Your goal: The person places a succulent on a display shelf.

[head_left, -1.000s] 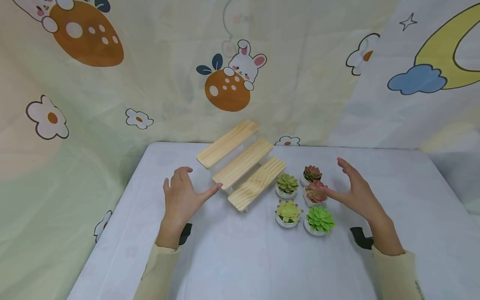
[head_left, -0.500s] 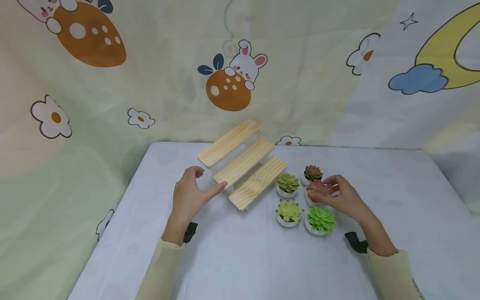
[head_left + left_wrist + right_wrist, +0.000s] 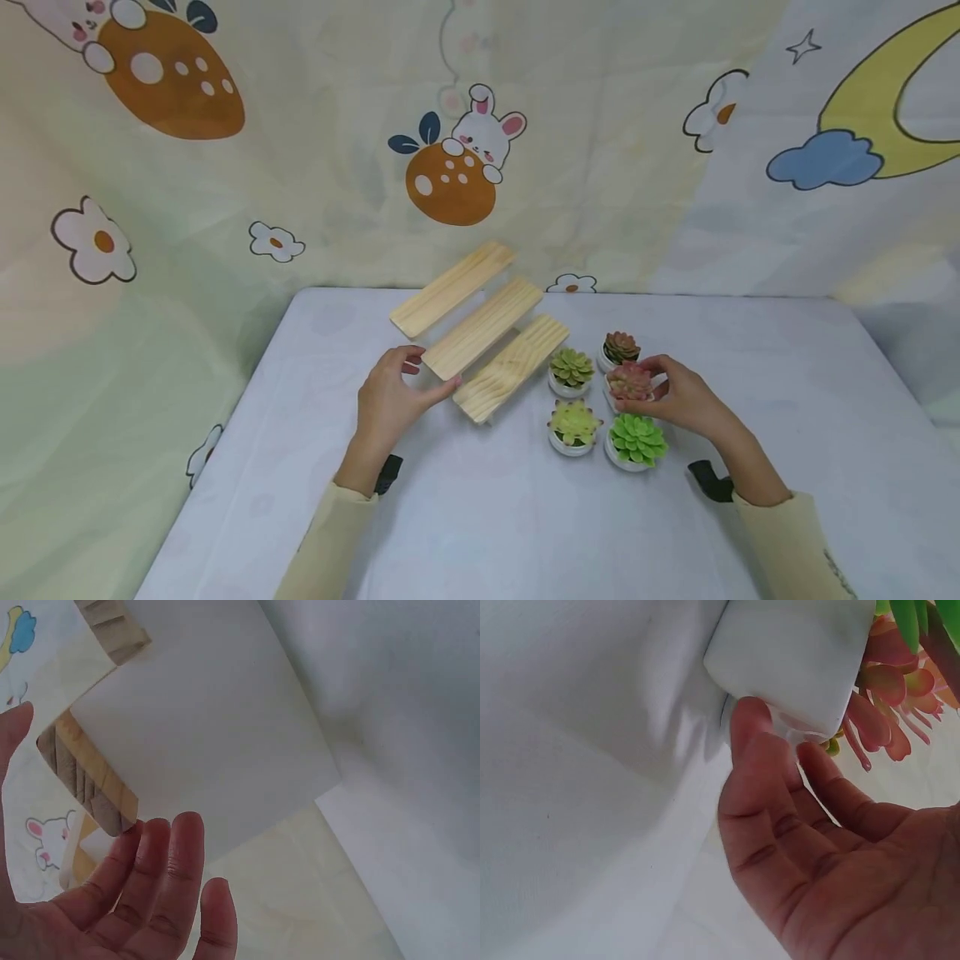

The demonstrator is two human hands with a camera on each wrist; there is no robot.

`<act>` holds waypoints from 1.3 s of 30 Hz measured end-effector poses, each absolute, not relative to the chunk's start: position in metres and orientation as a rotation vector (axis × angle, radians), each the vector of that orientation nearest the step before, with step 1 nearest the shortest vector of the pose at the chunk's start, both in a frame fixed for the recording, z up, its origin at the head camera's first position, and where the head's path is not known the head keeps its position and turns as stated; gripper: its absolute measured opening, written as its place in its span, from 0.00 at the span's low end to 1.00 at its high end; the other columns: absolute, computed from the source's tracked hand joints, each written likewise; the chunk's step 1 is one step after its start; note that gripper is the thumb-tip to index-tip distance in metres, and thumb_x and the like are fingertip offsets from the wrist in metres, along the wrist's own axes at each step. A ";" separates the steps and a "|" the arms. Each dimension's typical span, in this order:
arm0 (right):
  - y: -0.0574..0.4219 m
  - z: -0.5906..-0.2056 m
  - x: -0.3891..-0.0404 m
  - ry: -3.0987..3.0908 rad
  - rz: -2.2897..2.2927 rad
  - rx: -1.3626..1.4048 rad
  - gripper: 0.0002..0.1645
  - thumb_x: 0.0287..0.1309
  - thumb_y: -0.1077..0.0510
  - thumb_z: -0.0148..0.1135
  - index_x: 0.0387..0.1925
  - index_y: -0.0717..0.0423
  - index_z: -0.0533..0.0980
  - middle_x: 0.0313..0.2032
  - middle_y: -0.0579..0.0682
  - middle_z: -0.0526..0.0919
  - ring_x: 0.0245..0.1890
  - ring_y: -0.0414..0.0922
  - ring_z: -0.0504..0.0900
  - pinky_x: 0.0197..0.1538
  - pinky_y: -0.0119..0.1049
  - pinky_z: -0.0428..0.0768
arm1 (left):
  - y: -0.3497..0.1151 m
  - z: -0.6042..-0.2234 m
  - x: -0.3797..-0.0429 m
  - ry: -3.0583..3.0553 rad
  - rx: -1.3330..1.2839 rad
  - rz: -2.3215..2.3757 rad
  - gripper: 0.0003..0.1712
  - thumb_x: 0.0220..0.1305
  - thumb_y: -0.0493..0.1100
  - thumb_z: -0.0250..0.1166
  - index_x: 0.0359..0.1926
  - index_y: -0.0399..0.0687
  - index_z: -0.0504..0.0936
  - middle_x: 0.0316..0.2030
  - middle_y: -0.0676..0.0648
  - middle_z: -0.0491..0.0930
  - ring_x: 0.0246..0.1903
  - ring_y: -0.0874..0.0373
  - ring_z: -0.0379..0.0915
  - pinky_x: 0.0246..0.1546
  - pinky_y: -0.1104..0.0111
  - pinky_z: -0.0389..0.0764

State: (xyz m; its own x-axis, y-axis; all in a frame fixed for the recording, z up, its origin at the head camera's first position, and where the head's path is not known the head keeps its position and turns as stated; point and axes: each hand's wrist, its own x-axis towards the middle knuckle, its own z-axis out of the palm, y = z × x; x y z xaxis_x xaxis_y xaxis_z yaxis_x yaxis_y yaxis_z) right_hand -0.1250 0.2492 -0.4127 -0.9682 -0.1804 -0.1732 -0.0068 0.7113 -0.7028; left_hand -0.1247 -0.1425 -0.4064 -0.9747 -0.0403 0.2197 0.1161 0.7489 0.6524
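My right hand [image 3: 686, 406] holds the pink potted succulent [image 3: 630, 381], thumb on the near side and fingers behind. In the right wrist view, curled fingers reach to its side, partly behind a white pot [image 3: 795, 660]. My left hand [image 3: 390, 404] is at the near-left end of a three-tier wooden plant stand [image 3: 483, 329], around the middle plank. In the left wrist view, fingertips [image 3: 131, 829] meet the plank's end [image 3: 90, 776] while the thumb is apart from it. Beside the pink plant stand a bright green succulent [image 3: 637, 439] and a dark red succulent [image 3: 621, 346].
Two more potted plants, a green succulent [image 3: 572, 368] and a yellow-green succulent [image 3: 574, 422], stand between the plant stand and the pink plant. A white cloth covers the table [image 3: 487, 533]. A printed curtain [image 3: 600, 167] hangs behind the table.
My right hand has come down and left, its fingers closing around the pink succulent. My left hand has moved right and slightly down to the plant stand's end.
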 end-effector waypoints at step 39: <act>0.233 -0.415 -0.123 2.706 -1.014 0.024 0.47 0.53 0.45 0.69 0.59 0.77 0.60 0.51 0.74 0.73 0.49 0.64 0.76 0.44 0.53 0.78 | -0.140 -0.417 -0.128 -2.688 -0.092 -0.847 0.37 0.47 0.65 0.73 0.52 0.48 0.80 0.21 0.57 0.79 0.18 0.61 0.70 0.18 0.70 0.68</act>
